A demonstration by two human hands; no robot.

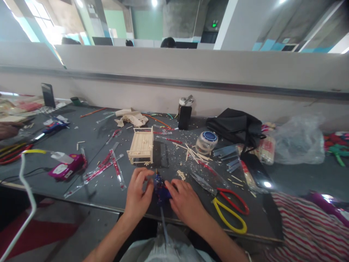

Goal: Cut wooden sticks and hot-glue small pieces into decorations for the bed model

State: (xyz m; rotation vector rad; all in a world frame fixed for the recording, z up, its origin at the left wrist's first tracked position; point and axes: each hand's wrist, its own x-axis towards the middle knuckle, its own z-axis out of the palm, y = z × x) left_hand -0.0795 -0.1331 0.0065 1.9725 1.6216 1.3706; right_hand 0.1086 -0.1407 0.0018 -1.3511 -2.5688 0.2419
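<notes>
A dark blue hot glue gun (161, 190) lies near the table's front edge, nozzle pointing away from me, with a clear glue stick (164, 223) sticking out of its back. My right hand (185, 200) is closed over the gun's right side, where its fingers partly hide the handle. Just left of the nozzle, my left hand (139, 191) has its fingers curved and its thumb apart from them; nothing shows between them. Beyond the hands stands a small bed-like frame (141, 145) built of thin wooden sticks.
Scissors (218, 193) with red and yellow handles lie right of my hands. Loose wooden sticks (192, 153), a clear jar (206, 142), a phone (256, 171) and a black bag (236, 125) are further right. Plastic wrappers (117, 169) and a purple device (67, 167) lie left. Another person's hand (9, 130) shows far left.
</notes>
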